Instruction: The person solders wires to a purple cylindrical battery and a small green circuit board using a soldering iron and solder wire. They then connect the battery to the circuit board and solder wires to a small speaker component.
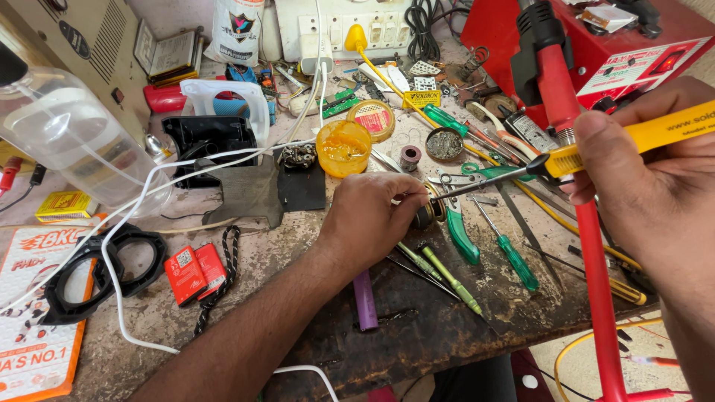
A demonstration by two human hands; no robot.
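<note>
A small round metal part (426, 214) sits near the middle of the cluttered, stained wooden workbench (246, 283), and everything else is placed from it. The left hand (369, 217) rests just left of it, fingers curled together and pinching the part at its edge. From the upper right, a yellow-handled soldering iron (573, 152) slants down so its thin metal tip meets the part; the right hand (655, 171) wraps the handle, thumb pressed along the top, fingers closed around it. Just right of the part lie green-handled pliers (460, 232), and below it two green screwdrivers (447, 275) and a purple cylinder (364, 300). Above and to the left stands a round orange tub of flux paste (342, 148). Far left lies a black plastic ring frame (100, 268).
</note>
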